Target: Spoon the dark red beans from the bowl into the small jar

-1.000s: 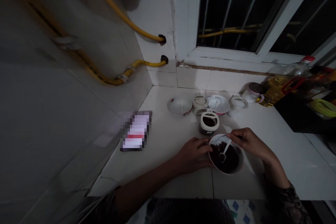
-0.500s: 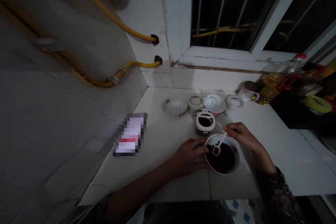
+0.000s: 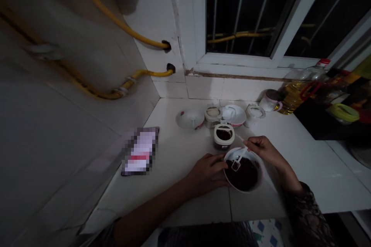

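Two hands work at the lower middle of the frame, on a white tiled counter. The left hand lies against the left side of a small white bowl; its fingers curve around the wall of the bowl, so its grip is half closed and steadies the bowl without lifting it. The right hand is closed on the handle of a small white spoon, pinching it near the upper end, and the head of the spoon sits over the dark food that fills the bowl.

I judge the bowl to be rigid and breakable, probably ceramic, and not heavy, but smooth enough to slide on the tiles, so holding it at the side wall near the rim, as the left hand does, seems the right place. The spoon looks like light plastic; it is stiff but thin, and it is best taken at the handle, far from the sticky dark content.

Just behind the bowl, toward the window, stands an open jar with dark content inside. Further back is a row of small white dishes and containers, and at the upper right an oil bottle. At the left of the counter lies a flat blurred object, well apart from the hands.
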Demonstrator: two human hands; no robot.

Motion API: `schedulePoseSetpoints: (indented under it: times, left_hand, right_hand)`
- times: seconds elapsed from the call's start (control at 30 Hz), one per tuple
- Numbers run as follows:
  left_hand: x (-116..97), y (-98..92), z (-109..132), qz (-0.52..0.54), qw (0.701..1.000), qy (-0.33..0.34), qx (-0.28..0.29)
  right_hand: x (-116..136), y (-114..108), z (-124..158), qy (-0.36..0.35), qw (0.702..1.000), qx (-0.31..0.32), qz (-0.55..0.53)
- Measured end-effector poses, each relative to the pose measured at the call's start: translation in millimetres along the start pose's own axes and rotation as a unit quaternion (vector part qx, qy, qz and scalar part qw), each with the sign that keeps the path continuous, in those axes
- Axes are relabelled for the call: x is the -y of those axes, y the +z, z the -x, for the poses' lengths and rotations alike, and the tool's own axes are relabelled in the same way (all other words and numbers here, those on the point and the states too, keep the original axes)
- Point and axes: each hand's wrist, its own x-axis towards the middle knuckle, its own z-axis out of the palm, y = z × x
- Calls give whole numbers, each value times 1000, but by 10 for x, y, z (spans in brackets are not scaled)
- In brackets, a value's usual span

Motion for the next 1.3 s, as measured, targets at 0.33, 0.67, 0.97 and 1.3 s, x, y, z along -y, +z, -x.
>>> schedulePoseSetpoints:
  times: [0.33,0.67,0.97,1.3]
  left_hand:
    - [26,18,22,-4,1000,11,-5]
    - [36,22,34,-3,1000,-3,12]
    - [17,17,8,-6,1000,12,-3]
    - [24,23,8,-4,1000,3,-2]
  right_hand:
    - [80,60,118,-50,995,56,68]
    - [32,-24,63,19,1000,5,-7]
    - [-35,-22,8,92,990,9,-110]
    - [168,83,-170,14,955,-280,-96]
